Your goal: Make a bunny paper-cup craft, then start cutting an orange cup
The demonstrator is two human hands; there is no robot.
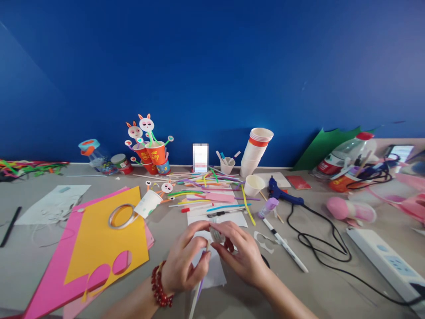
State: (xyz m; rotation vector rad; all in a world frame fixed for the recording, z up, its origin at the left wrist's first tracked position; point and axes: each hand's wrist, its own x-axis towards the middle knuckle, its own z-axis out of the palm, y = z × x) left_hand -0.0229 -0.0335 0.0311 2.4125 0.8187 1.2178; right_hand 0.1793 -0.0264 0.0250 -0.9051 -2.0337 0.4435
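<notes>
My left hand [186, 261], with a red bead bracelet at the wrist, is closed around a thin pale stick [195, 294] that runs down toward me. My right hand [242, 254] meets it over a white paper sheet [212, 266], fingers pinched on a small white and grey piece [216, 234] held between both hands. What the piece is I cannot make out. Both hands hover low over the grey table [315, 288], near its front middle.
Yellow sheet [102, 241] on pink sheets with a tape ring [120, 216] lies left. Coloured straws [206, 188], paper cups [254, 153], bunny cup figures [151, 150] stand behind. Blue glue gun [282, 192] with black cord, white pen [285, 246], power strip [388, 261] lie right.
</notes>
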